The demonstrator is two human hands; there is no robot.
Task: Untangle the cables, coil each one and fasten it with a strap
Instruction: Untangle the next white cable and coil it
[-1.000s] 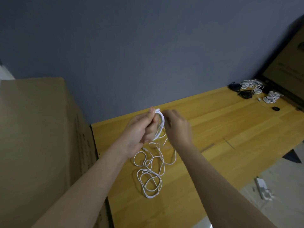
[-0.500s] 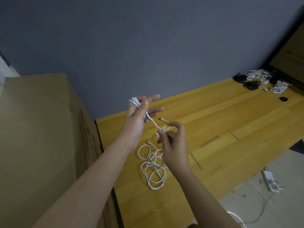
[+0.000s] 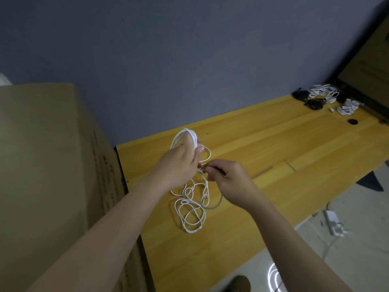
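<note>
My left hand (image 3: 179,165) grips a small coil of white cable (image 3: 186,135), wound in several loops that stick up above the fingers. My right hand (image 3: 229,180) pinches the same cable close beside the left hand, just below the coil. From both hands the loose part of the white cable (image 3: 190,209) hangs down into a tangle of loops lying on the yellow wooden table (image 3: 263,148). No strap is visible near my hands.
A tall cardboard box (image 3: 46,175) stands against the table's left end. At the far right corner lie several coiled white cables (image 3: 347,105) and black items (image 3: 313,103). A white power adapter (image 3: 333,223) lies on the floor at the right.
My left hand has come down and closed its fingers on the coil; half a second ago they were spread. My right hand has moved up beside it, bringing another loop.
</note>
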